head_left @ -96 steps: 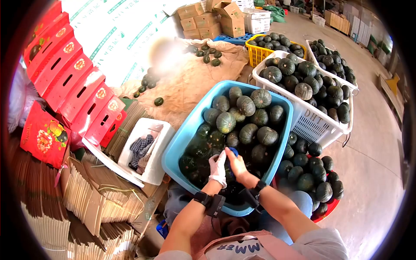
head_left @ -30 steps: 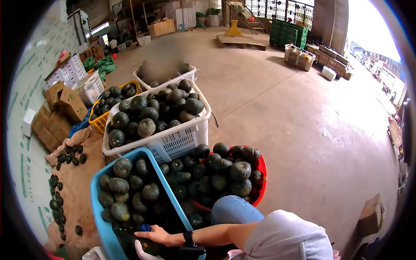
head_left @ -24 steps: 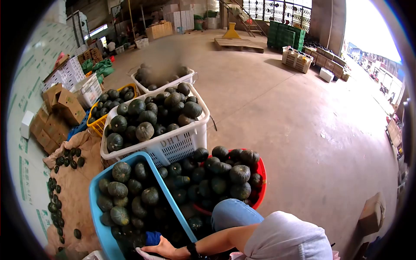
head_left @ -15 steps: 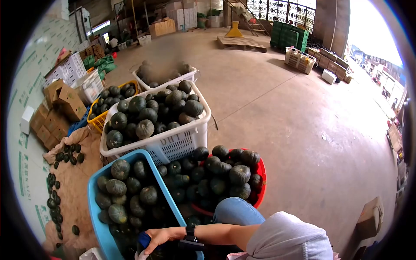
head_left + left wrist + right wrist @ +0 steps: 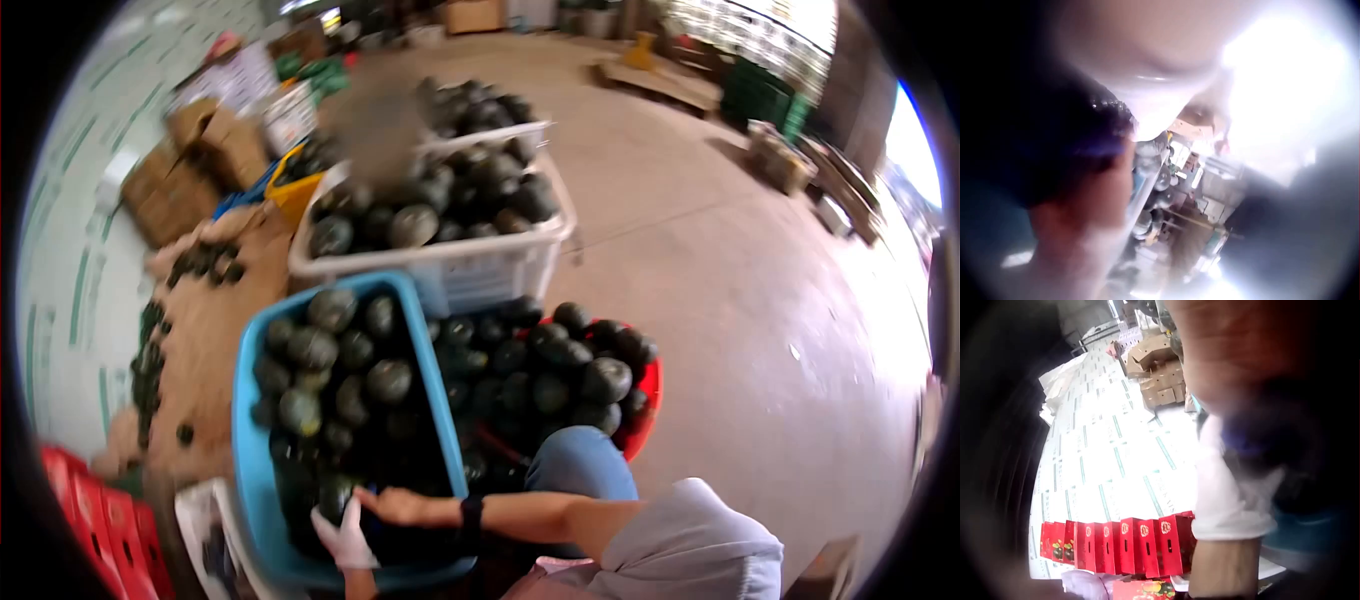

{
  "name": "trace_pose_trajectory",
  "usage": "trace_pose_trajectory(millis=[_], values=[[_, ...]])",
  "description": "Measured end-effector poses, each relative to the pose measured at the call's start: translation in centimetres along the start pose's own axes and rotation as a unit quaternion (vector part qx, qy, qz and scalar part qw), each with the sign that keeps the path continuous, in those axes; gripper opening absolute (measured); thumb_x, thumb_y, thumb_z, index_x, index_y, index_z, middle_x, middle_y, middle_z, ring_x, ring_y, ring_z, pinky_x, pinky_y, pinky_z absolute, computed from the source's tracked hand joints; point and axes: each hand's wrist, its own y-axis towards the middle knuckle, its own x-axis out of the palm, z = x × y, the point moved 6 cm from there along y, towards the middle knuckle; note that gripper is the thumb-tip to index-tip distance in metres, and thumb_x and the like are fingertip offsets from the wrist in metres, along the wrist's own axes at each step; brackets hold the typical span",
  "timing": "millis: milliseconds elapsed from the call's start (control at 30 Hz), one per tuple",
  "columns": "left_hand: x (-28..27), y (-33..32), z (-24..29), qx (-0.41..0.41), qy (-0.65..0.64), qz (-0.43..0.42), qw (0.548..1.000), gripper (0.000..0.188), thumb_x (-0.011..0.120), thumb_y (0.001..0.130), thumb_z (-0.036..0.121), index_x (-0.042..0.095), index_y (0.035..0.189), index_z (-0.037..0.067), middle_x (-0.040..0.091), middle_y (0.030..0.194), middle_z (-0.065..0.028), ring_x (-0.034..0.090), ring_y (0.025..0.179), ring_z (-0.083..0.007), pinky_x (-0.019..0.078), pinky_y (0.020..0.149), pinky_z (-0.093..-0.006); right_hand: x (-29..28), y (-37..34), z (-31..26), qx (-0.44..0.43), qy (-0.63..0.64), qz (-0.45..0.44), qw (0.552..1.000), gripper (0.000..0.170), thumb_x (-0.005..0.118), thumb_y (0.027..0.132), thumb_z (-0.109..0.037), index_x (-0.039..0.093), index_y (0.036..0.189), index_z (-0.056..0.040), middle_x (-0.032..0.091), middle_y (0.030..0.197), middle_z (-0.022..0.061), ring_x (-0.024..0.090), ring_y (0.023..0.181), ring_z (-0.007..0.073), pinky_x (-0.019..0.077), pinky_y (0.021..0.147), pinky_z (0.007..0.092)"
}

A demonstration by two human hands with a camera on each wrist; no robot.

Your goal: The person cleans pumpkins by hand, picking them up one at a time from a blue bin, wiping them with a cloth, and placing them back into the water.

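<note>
Over the near end of the blue tub (image 5: 243, 400), my two hands are close together. My left hand (image 5: 347, 543), in a white glove, holds a dark green pumpkin (image 5: 335, 490) from the near side. Its wet, dark skin (image 5: 1107, 106) glints beside the glove in the left wrist view. My bare right hand (image 5: 398, 506) lies against the pumpkin's right side and grips a blue cloth (image 5: 1244, 440), mostly hidden by the fingers and blurred. More dark green pumpkins (image 5: 312, 348) are heaped at the tub's far end.
A white crate (image 5: 490, 275) heaped with pumpkins stands beyond the tub. To the right is a red basin (image 5: 648, 400) full of pumpkins, close by my knee. A white foam box (image 5: 190, 510) and red cartons (image 5: 115, 520) stand at the left.
The head view first swung right from the stacked cartons, and now turns partly back left and down. Both hands stay at the tub; the gloved left hand shows more fully than half a second ago.
</note>
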Motion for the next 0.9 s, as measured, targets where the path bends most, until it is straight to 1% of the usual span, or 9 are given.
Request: trace_pose_trajectory(millis=[67,100,200,300,367,467,567,667,900], values=[[-1.4,-1.0,0.8,-0.123,0.028,-0.116,0.985,0.062,0.083,0.068,0.007,0.051,0.121,0.007,0.061,0.108,-0.0101,0.06,0.101,-0.0229,0.0525,0.084,-0.0386,-2.5,-3.3,-3.5,-0.325,-0.19,0.026,0.926,0.037,0.044,0.096,-0.025,0.056,0.119,0.0024,0.064,0.08,0.0234,0.064,0.073,0.0414,0.0517,0.061,0.0476],[-3.1,0.2,-1.7,0.015,0.062,-0.264,0.962,0.067,0.086,0.064,0.007,0.052,0.122,0.011,0.061,0.108,-0.0104,0.06,0.102,-0.0234,0.0531,0.084,-0.0419,-1.6,-0.6,-0.9,-0.121,-0.127,-0.024,0.984,0.041,0.053,0.09,-0.031,0.061,0.107,0.0053,0.065,0.081,0.0238,0.065,0.077,0.0407,0.0529,0.064,0.0469],[-4.8,0.2,2.3,-0.396,-0.249,-0.136,0.874,0.039,0.068,0.086,0.017,0.053,0.121,0.012,0.055,0.121,-0.0078,0.059,0.102,-0.0282,0.0551,0.085,-0.0411,-4.1,-0.5,-1.0,-0.026,-0.112,0.052,0.992,0.052,0.061,0.077,-0.038,0.063,0.102,0.0079,0.061,0.108,0.032,0.062,0.1,0.0426,0.0528,0.084,0.0477],[-10.3,10.4,9.3,-0.054,-0.527,-0.029,0.848,0.058,0.07,0.085,0.036,0.046,0.132,0.012,0.037,0.145,-0.0118,0.041,0.13,-0.0354,0.0504,0.093,-0.0573,-4.6,1.7,0.2,0.177,0.305,0.067,0.933,0.034,0.062,0.08,-0.021,0.057,0.099,0.0064,0.065,0.095,0.0211,0.063,0.09,0.0303,0.0499,0.081,0.0394],[-10.6,12.1,9.1,-0.055,-0.376,0.155,0.912,0.057,0.069,0.084,0.044,0.049,0.122,0.006,0.045,0.137,-0.0207,0.045,0.127,-0.0348,0.0429,0.102,-0.0527,-5.8,2.9,0.5,0.144,0.275,0.208,0.927,0.023,0.061,0.08,-0.013,0.054,0.095,0.0037,0.06,0.088,0.0127,0.057,0.087,0.0218,0.0467,0.077,0.0354],[-7.7,13.5,2.3,-0.18,0.049,-0.063,0.98,0.064,0.07,0.081,0.043,0.047,0.127,0.005,0.056,0.122,-0.0169,0.054,0.114,-0.0287,0.0478,0.092,-0.0431,-5.4,5.9,1.5,0.197,0.267,0.208,0.92,0.029,0.069,0.074,-0.016,0.055,0.098,-0.006,0.053,0.078,0.0058,0.054,0.079,0.0198,0.0434,0.073,0.039],[-5.9,15.1,-7.9,-0.094,0.341,-0.176,0.918,0.085,0.079,0.076,0.024,0.034,0.143,-0.002,0.066,0.105,-0.0126,0.063,0.097,-0.0215,0.0518,0.08,-0.0335,-1.1,10.4,1.3,-0.145,-0.396,-0.071,0.904,0.043,0.069,0.072,-0.015,0.062,0.114,-0.0109,0.066,0.107,0.0101,0.061,0.107,0.0246,0.0518,0.088,0.038],[-1.3,13.7,-8.4,-0.05,0.454,-0.233,0.858,0.075,0.074,0.078,0.03,0.039,0.137,-0.001,0.066,0.106,-0.0122,0.062,0.098,-0.0227,0.0511,0.083,-0.035,-0.2,9.5,1.3,-0.362,-0.122,0.091,0.92,0.035,0.064,0.07,-0.009,0.066,0.105,-0.0066,0.065,0.099,0.0189,0.063,0.095,0.0355,0.0523,0.082,0.0408],[0.3,11.1,-7.7,-0.163,0.238,-0.209,0.935,0.06,0.063,0.084,0.044,0.051,0.125,0.002,0.065,0.108,-0.0111,0.061,0.1,-0.0257,0.0494,0.088,-0.0387,1.4,10.1,5.1,0.131,0.387,0.008,0.913,0.025,0.051,0.086,-0.022,0.068,0.089,-0.0038,0.065,0.091,0.0201,0.06,0.085,0.0328,0.0465,0.08,0.0421]])
